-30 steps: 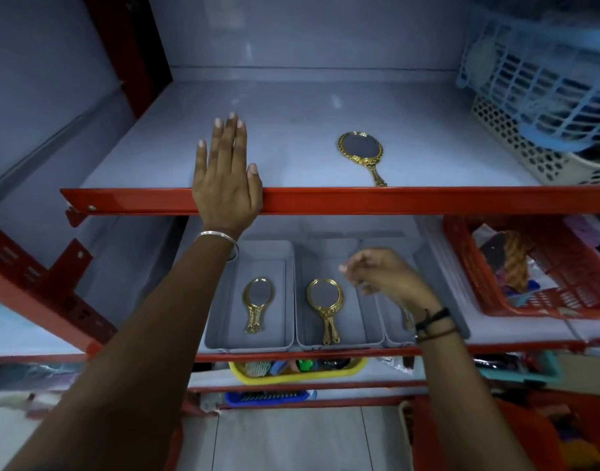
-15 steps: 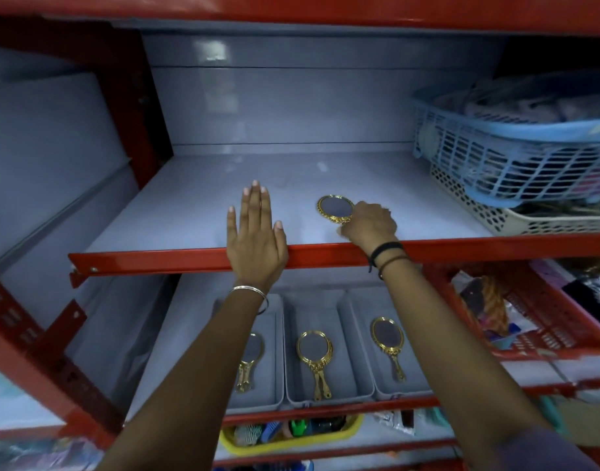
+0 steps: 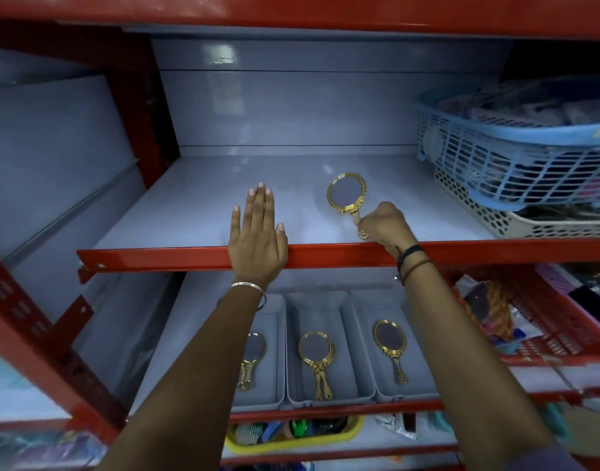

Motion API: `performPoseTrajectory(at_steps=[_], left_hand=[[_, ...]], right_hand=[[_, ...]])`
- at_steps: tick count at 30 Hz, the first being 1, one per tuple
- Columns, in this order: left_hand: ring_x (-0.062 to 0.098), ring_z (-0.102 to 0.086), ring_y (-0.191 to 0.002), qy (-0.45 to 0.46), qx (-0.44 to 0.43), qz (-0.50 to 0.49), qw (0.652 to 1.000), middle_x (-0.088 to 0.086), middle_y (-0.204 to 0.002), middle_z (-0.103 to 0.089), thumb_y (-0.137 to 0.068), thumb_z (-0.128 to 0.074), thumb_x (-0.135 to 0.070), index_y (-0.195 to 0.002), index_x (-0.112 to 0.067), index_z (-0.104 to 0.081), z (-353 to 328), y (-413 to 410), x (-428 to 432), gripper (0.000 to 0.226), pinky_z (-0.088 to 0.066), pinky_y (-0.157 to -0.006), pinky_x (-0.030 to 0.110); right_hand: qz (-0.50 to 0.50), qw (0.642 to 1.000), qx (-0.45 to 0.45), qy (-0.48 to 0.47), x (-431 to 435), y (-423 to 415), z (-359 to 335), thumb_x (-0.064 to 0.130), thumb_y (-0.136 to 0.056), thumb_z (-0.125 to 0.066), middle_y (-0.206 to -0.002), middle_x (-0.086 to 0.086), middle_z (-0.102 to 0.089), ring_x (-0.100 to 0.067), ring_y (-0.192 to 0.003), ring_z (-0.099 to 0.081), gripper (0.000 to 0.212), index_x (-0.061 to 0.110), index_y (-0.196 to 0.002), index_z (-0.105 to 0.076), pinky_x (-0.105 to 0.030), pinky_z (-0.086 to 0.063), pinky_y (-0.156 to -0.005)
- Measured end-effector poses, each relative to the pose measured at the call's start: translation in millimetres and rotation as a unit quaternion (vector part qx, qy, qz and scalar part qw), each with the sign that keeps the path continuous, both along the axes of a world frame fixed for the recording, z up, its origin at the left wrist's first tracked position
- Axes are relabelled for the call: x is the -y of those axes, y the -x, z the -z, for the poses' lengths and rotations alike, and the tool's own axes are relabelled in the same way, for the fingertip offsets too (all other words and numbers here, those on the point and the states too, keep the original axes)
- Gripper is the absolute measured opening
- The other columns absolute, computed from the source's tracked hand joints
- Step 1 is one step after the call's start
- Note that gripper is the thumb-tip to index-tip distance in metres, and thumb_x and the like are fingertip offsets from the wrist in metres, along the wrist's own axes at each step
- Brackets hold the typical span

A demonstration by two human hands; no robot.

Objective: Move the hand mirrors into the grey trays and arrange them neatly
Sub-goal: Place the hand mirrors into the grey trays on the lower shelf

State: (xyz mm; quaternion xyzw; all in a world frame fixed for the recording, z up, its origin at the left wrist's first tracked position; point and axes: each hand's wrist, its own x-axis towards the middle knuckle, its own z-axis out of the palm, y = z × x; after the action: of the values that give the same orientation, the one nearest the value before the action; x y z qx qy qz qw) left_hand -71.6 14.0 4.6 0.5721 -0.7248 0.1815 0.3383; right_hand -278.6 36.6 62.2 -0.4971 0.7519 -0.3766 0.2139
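Upper shelf [image 3: 196, 212]: left hand [image 3: 257, 236] flat, fingers spread, palm on the red front edge. Gold hand mirror [image 3: 346, 195], head toward the back wall, handle toward the viewer, pinched at the handle in the right hand [image 3: 383, 226] grip. Lower shelf: three grey trays [image 3: 329, 300], each with mirrors lying lengthwise, heads rearward.

Shop storeroom: red steel racking [image 3: 189, 258], stocked baskets [image 3: 495, 164].

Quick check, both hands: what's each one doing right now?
Left hand: open, flat on the upper shelf edge, holding nothing.
Right hand: closed on the gold hand mirror by its handle.
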Motion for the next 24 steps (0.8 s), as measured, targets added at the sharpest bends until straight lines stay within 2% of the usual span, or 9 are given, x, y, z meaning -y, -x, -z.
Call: performPoseTrajectory(at_steps=[2, 5, 10, 13, 17, 19, 21, 22, 24], left_hand=[[0.021, -0.029, -0.144, 0.003, 0.0, 0.002, 1.0, 0.009, -0.155, -0.032, -0.089, -0.028, -0.03, -0.146, -0.006, -0.032, 0, 0, -1, 0.062, -0.011, -0.117, 0.036], [0.021, -0.027, -0.145, 0.007, -0.006, 0.004, 1.0, 0.009, -0.156, -0.03, -0.09, -0.027, -0.03, -0.147, -0.006, -0.031, 2, 0, -2, 0.062, -0.015, -0.118, 0.038], [0.023, -0.025, -0.146, 0.01, -0.01, 0.002, 1.0, 0.01, -0.157, -0.027, -0.092, -0.027, -0.029, -0.148, -0.006, -0.028, 4, 2, -3, 0.061, -0.018, -0.119, 0.04], [0.024, -0.025, -0.146, 0.013, -0.013, -0.001, 1.0, 0.011, -0.157, -0.027, -0.093, -0.027, -0.029, -0.148, -0.005, -0.028, 4, 2, -3, 0.06, -0.019, -0.119, 0.041], [0.024, -0.022, -0.147, 0.01, -0.019, -0.006, 1.0, 0.01, -0.158, -0.024, -0.093, -0.024, -0.03, -0.149, -0.005, -0.025, 5, 4, -3, 0.061, -0.017, -0.12, 0.041], [0.024, -0.021, -0.147, 0.012, -0.019, -0.009, 1.0, 0.01, -0.158, -0.024, -0.093, -0.023, -0.03, -0.149, -0.006, -0.025, 6, 5, -3, 0.061, -0.017, -0.12, 0.04], [0.024, -0.021, -0.147, 0.012, -0.018, -0.014, 1.0, 0.01, -0.158, -0.024, -0.093, -0.022, -0.03, -0.149, -0.006, -0.025, 6, 5, -3, 0.061, -0.017, -0.12, 0.04], [0.024, -0.02, -0.148, 0.011, -0.019, -0.015, 1.0, 0.01, -0.158, -0.024, -0.093, -0.021, -0.03, -0.149, -0.006, -0.025, 5, 5, -3, 0.061, -0.016, -0.12, 0.04], [0.024, -0.019, -0.148, 0.011, -0.02, -0.017, 1.0, 0.009, -0.159, -0.023, -0.093, -0.019, -0.031, -0.15, -0.006, -0.024, 5, 5, -2, 0.062, -0.015, -0.121, 0.04]], right_hand=[[-0.038, 0.994, 0.084, 0.06, -20, 6, 0, 0.021, -0.087, -0.064, -0.064, -0.002, -0.056, -0.017, -0.065, -0.053, 0.023, 0.0, -0.078, -0.066, -0.022, -0.042, -0.06], [-0.111, 0.973, 0.179, 0.097, -67, 19, 8, 0.016, -0.088, -0.062, -0.061, 0.004, -0.06, -0.005, -0.054, -0.052, 0.014, 0.013, -0.075, -0.065, -0.015, -0.038, -0.052], [-0.168, 0.961, 0.216, 0.037, -129, 37, 75, 0.009, -0.088, -0.061, -0.06, 0.011, -0.058, 0.003, -0.051, -0.049, 0.02, 0.019, -0.071, -0.06, -0.007, -0.037, -0.05], [-0.151, 0.961, 0.231, -0.035, -148, 56, 132, 0.006, -0.087, -0.062, -0.057, 0.013, -0.059, 0.004, -0.051, -0.05, 0.018, 0.017, -0.073, -0.061, -0.008, -0.04, -0.051], [-0.072, 0.967, 0.218, -0.108, -155, 76, 193, 0.006, -0.085, -0.064, -0.062, 0.004, -0.057, -0.012, -0.062, -0.048, 0.021, 0.016, -0.068, -0.06, -0.02, -0.041, -0.057], [-0.009, 0.968, 0.2, -0.15, -143, 79, 212, 0.008, -0.085, -0.065, -0.055, 0.003, -0.055, -0.013, -0.058, -0.045, 0.024, 0.015, -0.063, -0.058, -0.02, -0.04, -0.053], [0.039, 0.965, 0.167, -0.199, -127, 80, 218, 0.014, -0.086, -0.064, -0.04, 0.007, -0.051, -0.011, -0.049, -0.042, 0.032, 0.013, -0.056, -0.052, -0.014, -0.038, -0.042], [0.05, 0.963, 0.151, -0.218, -120, 81, 219, 0.016, -0.086, -0.063, -0.041, 0.004, -0.052, -0.011, -0.047, -0.041, 0.034, 0.011, -0.056, -0.049, -0.012, -0.036, -0.038], [0.068, 0.96, 0.138, -0.234, -105, 84, 224, 0.016, -0.087, -0.063, -0.065, -0.009, -0.055, -0.01, -0.048, -0.04, 0.027, 0.005, -0.066, -0.051, -0.007, -0.032, -0.031]])
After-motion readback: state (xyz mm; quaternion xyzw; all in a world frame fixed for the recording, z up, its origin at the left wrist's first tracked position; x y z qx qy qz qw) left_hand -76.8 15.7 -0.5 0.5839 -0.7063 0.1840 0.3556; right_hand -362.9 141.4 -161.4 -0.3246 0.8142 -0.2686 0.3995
